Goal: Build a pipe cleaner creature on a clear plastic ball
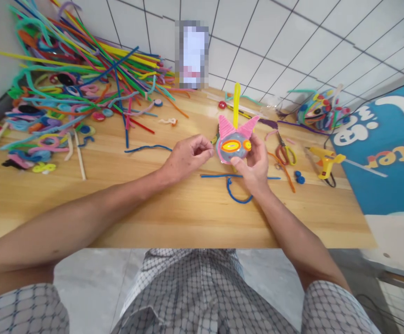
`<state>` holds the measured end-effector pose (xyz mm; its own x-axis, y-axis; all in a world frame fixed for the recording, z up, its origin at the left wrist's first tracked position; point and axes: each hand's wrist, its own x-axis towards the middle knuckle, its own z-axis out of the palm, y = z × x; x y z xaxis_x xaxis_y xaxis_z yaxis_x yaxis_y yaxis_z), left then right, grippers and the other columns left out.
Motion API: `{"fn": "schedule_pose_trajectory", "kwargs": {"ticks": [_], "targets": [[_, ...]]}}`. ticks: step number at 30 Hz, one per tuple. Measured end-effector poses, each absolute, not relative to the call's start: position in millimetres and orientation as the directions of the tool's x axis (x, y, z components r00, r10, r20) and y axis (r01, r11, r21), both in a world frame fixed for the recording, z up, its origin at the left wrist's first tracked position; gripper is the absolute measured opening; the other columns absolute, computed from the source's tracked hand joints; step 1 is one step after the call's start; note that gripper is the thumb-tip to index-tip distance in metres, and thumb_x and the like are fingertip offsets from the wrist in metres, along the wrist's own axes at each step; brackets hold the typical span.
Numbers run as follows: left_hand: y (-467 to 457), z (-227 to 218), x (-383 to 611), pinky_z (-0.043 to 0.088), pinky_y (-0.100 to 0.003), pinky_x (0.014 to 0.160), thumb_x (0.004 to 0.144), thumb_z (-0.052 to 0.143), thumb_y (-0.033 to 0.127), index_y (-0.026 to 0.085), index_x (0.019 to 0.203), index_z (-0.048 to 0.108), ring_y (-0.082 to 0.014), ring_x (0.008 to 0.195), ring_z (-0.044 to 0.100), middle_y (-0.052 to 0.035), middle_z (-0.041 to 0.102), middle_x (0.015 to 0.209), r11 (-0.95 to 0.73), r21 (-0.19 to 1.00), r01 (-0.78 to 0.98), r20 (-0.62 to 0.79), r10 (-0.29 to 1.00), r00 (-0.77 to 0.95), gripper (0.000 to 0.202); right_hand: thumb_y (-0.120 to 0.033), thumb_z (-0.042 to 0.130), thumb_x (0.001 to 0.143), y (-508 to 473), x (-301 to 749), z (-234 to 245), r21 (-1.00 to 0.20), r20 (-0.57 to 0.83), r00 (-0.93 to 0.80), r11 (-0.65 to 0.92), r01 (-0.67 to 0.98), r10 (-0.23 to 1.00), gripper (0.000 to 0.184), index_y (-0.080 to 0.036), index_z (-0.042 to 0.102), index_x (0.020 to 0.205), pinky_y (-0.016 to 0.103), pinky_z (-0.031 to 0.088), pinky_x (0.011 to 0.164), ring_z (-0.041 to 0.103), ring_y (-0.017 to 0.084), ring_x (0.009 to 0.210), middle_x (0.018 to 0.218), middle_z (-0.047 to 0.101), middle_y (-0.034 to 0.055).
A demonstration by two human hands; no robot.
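My right hand [256,167] is closed around a clear round ball ornament [228,155] above the table. Pink pipe-cleaner ears [227,125], a yellow-and-orange eye shape and a tall yellow pipe-cleaner loop [237,104] decorate the ball. Just left of the ball is my left hand [191,155], its thumb and fingertips pinched together; whether anything small sits between them I cannot make out. Below the ball lie a straight blue pipe cleaner [219,176] and a curled blue one [238,199]. Another blue piece [148,148] lies behind my left wrist.
Bundled pipe cleaners [118,69] and decorations crowd the back left. On the right are scissors [285,153], blue coils [299,177], a yellow glue gun [327,162] and another decorated ball [316,111]. A phone [192,55] leans against the tiled wall. The table's front edge faces me.
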<state>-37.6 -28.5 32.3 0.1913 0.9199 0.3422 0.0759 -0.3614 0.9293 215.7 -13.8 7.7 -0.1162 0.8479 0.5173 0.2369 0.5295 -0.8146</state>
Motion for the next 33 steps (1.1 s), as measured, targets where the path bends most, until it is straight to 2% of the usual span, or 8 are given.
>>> {"fn": "schedule_pose_trajectory", "kwargs": {"ticks": [4, 7, 10, 13, 19, 27, 30, 33], "targets": [[-35, 36, -36, 0.045, -0.025, 0.063, 0.099, 0.074, 0.027, 0.020, 0.094, 0.072, -0.0116, 0.067, 0.059, 0.0007, 0.074, 0.081, -0.452, 0.876, 0.171, 0.433, 0.891, 0.139, 0.009, -0.079, 0.095, 0.083, -13, 215, 9, -0.866, 0.450, -0.115, 0.464, 0.185, 0.886, 0.098, -0.033, 0.057, 0.161, 0.069, 0.059, 0.129, 0.072, 0.039, 0.148, 0.160, 0.072, 0.0138], [-40, 39, -33, 0.044, -0.025, 0.061, 0.097, 0.083, 0.030, 0.020, 0.099, 0.072, -0.0108, 0.065, 0.058, 0.0019, 0.074, 0.081, -0.479, 0.856, 0.197, 0.462, 0.878, 0.128, 0.015, -0.079, 0.095, 0.082, -15, 212, 9, -0.875, 0.436, -0.119, 0.451, 0.177, 0.892, 0.099, -0.034, 0.057, 0.161, 0.068, 0.058, 0.129, 0.071, 0.039, 0.150, 0.160, 0.071, 0.0133], [-43, 40, -31, 0.042, -0.024, 0.060, 0.091, 0.093, 0.035, 0.021, 0.098, 0.070, -0.0098, 0.062, 0.055, 0.0047, 0.071, 0.077, -0.459, 0.872, 0.172, 0.439, 0.887, 0.139, 0.028, -0.079, 0.095, 0.082, -21, 207, 10, -0.866, 0.445, -0.111, 0.458, 0.201, 0.889, 0.099, -0.034, 0.057, 0.162, 0.067, 0.058, 0.130, 0.069, 0.039, 0.151, 0.160, 0.071, 0.0138], [-42, 37, -30, 0.043, -0.024, 0.060, 0.091, 0.093, 0.037, 0.022, 0.094, 0.065, -0.0102, 0.063, 0.056, 0.0043, 0.071, 0.079, -0.401, 0.905, 0.142, 0.380, 0.912, 0.154, 0.032, -0.077, 0.096, 0.083, -25, 204, 11, -0.852, 0.453, -0.122, 0.469, 0.232, 0.883, 0.097, -0.033, 0.058, 0.161, 0.067, 0.057, 0.131, 0.068, 0.040, 0.153, 0.158, 0.071, 0.0140], [-35, 32, -34, 0.046, -0.026, 0.064, 0.102, 0.079, 0.037, 0.021, 0.096, 0.067, -0.0127, 0.069, 0.058, 0.0001, 0.074, 0.086, -0.362, 0.926, 0.109, 0.338, 0.921, 0.193, 0.020, -0.077, 0.096, 0.082, -23, 205, 11, -0.859, 0.450, -0.104, 0.461, 0.221, 0.887, 0.094, -0.032, 0.060, 0.157, 0.067, 0.057, 0.131, 0.067, 0.040, 0.152, 0.156, 0.072, 0.0144], [-34, 27, -34, 0.046, -0.026, 0.065, 0.103, 0.074, 0.027, 0.021, 0.094, 0.069, -0.0127, 0.069, 0.059, 0.0013, 0.071, 0.081, -0.416, 0.893, 0.174, 0.402, 0.909, 0.112, 0.012, -0.076, 0.095, 0.082, -21, 205, 9, -0.869, 0.446, -0.105, 0.458, 0.185, 0.889, 0.092, -0.032, 0.059, 0.154, 0.063, 0.060, 0.127, 0.071, 0.037, 0.147, 0.156, 0.072, 0.0138], [-36, 28, -36, 0.048, -0.025, 0.065, 0.105, 0.073, 0.027, 0.021, 0.103, 0.072, -0.0127, 0.069, 0.061, 0.0000, 0.075, 0.086, -0.508, 0.832, 0.225, 0.494, 0.861, 0.116, 0.006, -0.076, 0.096, 0.083, -21, 206, 9, -0.863, 0.452, -0.122, 0.468, 0.192, 0.883, 0.091, -0.032, 0.059, 0.154, 0.063, 0.060, 0.126, 0.072, 0.038, 0.146, 0.156, 0.072, 0.0143], [-37, 30, -39, 0.055, -0.027, 0.072, 0.107, 0.071, 0.025, 0.021, 0.112, 0.077, -0.0150, 0.078, 0.068, -0.0050, 0.082, 0.101, -0.646, 0.692, 0.322, 0.630, 0.758, 0.169, 0.009, -0.077, 0.096, 0.082, -21, 208, 9, -0.860, 0.448, -0.141, 0.468, 0.201, 0.883, 0.094, -0.032, 0.058, 0.155, 0.065, 0.060, 0.126, 0.071, 0.039, 0.146, 0.157, 0.072, 0.0146]]}}
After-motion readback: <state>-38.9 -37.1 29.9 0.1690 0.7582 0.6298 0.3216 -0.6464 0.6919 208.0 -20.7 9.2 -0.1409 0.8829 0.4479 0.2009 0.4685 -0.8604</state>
